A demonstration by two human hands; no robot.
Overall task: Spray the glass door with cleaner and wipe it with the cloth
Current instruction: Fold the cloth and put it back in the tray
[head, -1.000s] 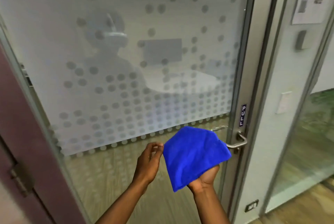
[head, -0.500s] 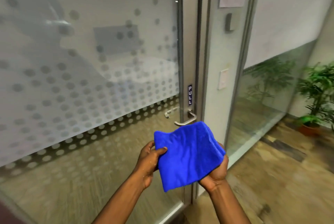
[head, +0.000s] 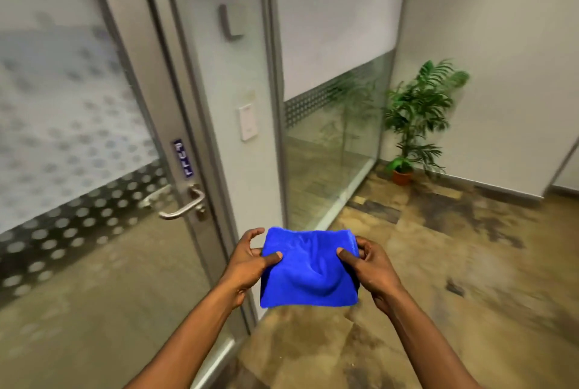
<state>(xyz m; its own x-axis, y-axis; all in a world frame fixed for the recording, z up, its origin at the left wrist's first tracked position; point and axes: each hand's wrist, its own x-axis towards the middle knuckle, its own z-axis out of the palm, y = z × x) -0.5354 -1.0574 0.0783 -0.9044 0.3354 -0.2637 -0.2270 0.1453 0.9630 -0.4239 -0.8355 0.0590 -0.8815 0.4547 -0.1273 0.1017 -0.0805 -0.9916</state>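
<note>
Head view: both forearms enter from 6 o'clock. Left hand (head: 247,266) and right hand (head: 369,266) each pinch a side edge of the blue cloth (head: 308,272), thumbs on top, remaining fingers hidden behind it; each grip is closed on the fabric. Glass door (head: 69,137) at 9 o'clock, cut off at the left edge, frosting dots blurred. Handle (head: 185,206) under PULL label (head: 182,158). Open floor (head: 454,263) toward 3 o'clock; potted plant (head: 413,119) at 2 o'clock.
</note>
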